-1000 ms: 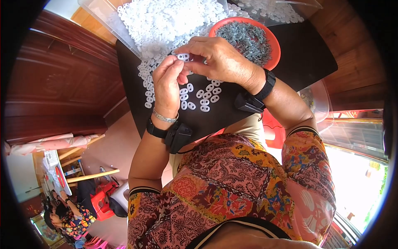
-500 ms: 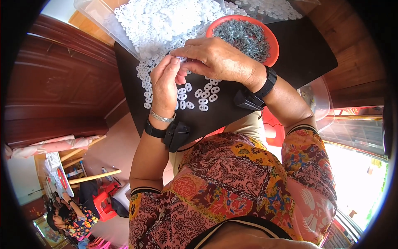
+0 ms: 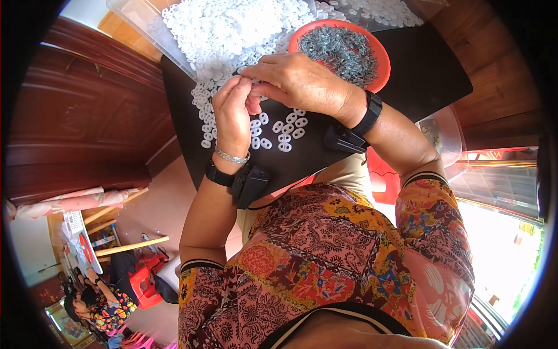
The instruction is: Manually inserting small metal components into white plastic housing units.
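Head: left hand [image 3: 232,119] and right hand [image 3: 311,84] are meeting at the fingertips above the table [image 3: 418,72].
Fingers: bunching together; cannot tell whether they are clamping on a link.
Links [image 3: 284,148]: lying loose below the hands; the nearest to the wearer is pointing left-right, its left neighbour is slanting down rightward.
Change: right fingers are now covering where a link was showing crosswise a second earlier.

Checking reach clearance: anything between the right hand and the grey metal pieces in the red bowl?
Only the rim of the red bowl: in this view the right hand overlaps its lower-left part. No other object shows between it and the grey metal pieces. Height over the rim can't be judged.
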A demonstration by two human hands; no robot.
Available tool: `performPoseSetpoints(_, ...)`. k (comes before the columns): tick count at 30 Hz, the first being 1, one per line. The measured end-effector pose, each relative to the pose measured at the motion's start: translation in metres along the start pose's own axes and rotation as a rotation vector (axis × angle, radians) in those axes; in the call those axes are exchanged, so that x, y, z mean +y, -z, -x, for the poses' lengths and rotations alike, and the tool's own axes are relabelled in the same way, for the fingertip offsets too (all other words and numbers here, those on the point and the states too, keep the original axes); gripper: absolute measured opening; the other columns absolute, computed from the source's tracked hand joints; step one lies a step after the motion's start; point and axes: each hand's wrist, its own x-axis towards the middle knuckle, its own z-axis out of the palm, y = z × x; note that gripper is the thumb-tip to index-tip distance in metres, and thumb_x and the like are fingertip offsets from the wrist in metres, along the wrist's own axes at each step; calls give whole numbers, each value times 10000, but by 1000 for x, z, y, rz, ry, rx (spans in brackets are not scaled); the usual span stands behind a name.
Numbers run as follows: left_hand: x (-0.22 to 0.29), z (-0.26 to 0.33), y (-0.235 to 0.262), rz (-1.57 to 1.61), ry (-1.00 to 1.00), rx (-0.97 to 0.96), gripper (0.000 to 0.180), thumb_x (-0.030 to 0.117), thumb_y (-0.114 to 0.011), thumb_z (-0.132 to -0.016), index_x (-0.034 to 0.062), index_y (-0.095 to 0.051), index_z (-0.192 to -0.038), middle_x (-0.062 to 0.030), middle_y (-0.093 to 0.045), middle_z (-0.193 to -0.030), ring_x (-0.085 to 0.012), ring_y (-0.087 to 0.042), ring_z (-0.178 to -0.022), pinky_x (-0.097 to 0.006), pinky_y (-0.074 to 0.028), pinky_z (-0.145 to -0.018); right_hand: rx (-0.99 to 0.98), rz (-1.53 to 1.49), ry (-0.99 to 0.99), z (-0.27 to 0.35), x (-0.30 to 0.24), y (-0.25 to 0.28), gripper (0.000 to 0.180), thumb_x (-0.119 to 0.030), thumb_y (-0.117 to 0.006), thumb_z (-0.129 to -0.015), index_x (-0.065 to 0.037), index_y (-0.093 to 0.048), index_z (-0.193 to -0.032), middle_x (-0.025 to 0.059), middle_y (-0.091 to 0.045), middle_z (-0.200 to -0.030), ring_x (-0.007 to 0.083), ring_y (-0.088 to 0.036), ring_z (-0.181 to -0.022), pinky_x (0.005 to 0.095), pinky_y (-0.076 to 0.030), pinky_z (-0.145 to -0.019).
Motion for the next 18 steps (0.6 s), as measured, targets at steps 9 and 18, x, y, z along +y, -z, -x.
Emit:
performPoseSetpoints(9, -4, 2, -3, -15, -13, 8, 235, 194, -462, -912, 10, -577, -823, -13, -512, -632, -63, -435, -515, -189, -356, -475, 45, 21, 36, 1, 1, -3, 183, -141, -608, -798, -23, -595, -939, 121, -594, -762, 317, -610, -711, 385, -490, -617)
performPoseSetpoints(18, -2, 3, -9, -17, -19, 33, 226, 184, -482, -904, 8, -574, -796, -16, -516, -625, -64, -438, -506, -192, -359, -467, -17, 65, -6, 3, 1, -3, 202, -104, -625, -782, -27, -598, -967, 112, -610, -789, 305, -604, -738, 371, -482, -641)
